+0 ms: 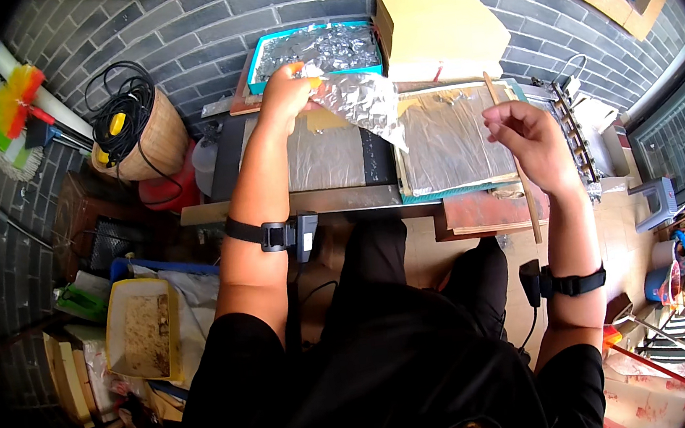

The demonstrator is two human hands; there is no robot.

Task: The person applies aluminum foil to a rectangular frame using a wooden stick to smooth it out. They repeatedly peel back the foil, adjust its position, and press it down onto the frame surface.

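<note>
My left hand (285,98) pinches one corner of a crinkled silver foil sheet (359,102), which hangs slanting down to the right above the worktable. Below it lie two flat stacks of thin greyish sheets, a left stack (324,161) and a right stack (454,150). Above the right stack's right edge, my right hand (533,141) has its fingers curled in, thumb near the forefinger; anything between them is hidden. A long thin wooden stick (532,213) passes behind that hand, its lower end sticking out past the table's front edge.
Behind the stacks stand a blue-rimmed tray (257,76) of foil pieces and a thick block of tan paper (444,29). A wicker basket (160,133) with black cable is at left, above a yellow bin (172,335). A grey stool (658,199) stands at right.
</note>
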